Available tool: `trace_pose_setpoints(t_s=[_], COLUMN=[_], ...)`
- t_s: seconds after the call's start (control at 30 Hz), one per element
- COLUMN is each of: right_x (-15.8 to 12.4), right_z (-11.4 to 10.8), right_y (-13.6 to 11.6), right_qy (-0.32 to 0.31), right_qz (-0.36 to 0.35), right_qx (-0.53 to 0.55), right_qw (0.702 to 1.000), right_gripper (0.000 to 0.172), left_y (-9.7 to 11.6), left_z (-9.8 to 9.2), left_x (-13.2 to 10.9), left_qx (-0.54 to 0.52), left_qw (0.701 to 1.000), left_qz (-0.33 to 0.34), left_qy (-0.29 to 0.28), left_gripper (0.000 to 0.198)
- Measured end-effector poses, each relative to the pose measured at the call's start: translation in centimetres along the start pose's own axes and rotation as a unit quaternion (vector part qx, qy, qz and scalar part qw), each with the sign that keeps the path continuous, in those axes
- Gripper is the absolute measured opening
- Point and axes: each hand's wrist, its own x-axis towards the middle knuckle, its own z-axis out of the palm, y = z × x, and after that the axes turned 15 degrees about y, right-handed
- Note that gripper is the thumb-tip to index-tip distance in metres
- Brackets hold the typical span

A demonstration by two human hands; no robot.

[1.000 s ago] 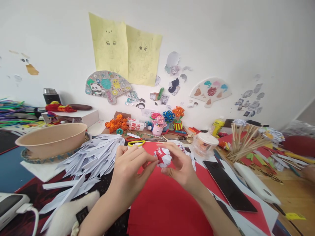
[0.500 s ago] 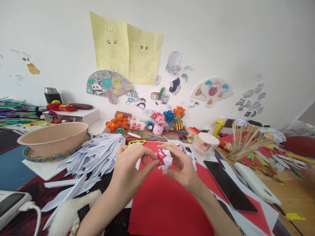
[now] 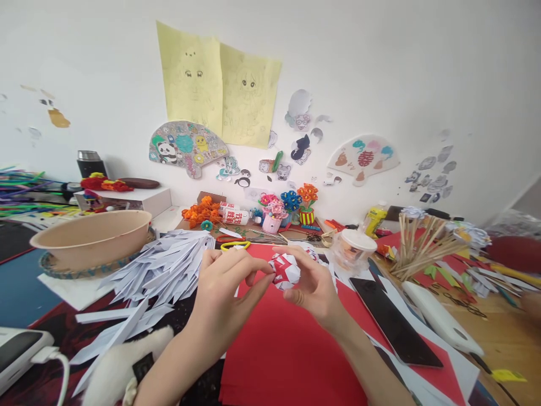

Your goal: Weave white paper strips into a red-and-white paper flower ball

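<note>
A small, roundish red-and-white folded-paper ball (image 3: 288, 272) is held above flat red paper (image 3: 291, 349): the bare left hand (image 3: 228, 282) pinches its left edge between fingertips, the bare right hand (image 3: 316, 288) cups its right side with curved fingers. Likely light, stiff-creased and crushable, it suits gentle side holds; nearly round, it shows no clear long axis or pointing direction.

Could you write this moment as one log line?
left hand: pinching edge of ball | right hand: curved around ball | ball: red-white, over red paper | strips: heaped at left
</note>
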Motion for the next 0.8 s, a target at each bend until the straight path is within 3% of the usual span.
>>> trace_pose_setpoints(t_s=[0.3,0.6,0.8], right_x=[0.1,0.0,0.0], right_z=[-0.2,0.0,0.0], right_y=[0.4,0.4,0.2], right_qy=[-0.016,0.002,0.017], right_qz=[-0.021,-0.026,-0.028], right_qx=[0.005,0.008,0.015], right_qw=[1.0,1.0,0.999], right_gripper=[0.052,0.05,0.05], left_y=[-0.2,0.5,0.7], left_z=[0.2,0.8,1.1], left_x=[-0.2,-1.2,-1.7], left_qx=[0.028,0.115,0.089], left_qw=[0.999,0.981,0.981], left_qz=[0.035,0.133,0.143], left_qy=[-0.002,0.076,0.096], left_gripper=[0.015,0.013,0.012])
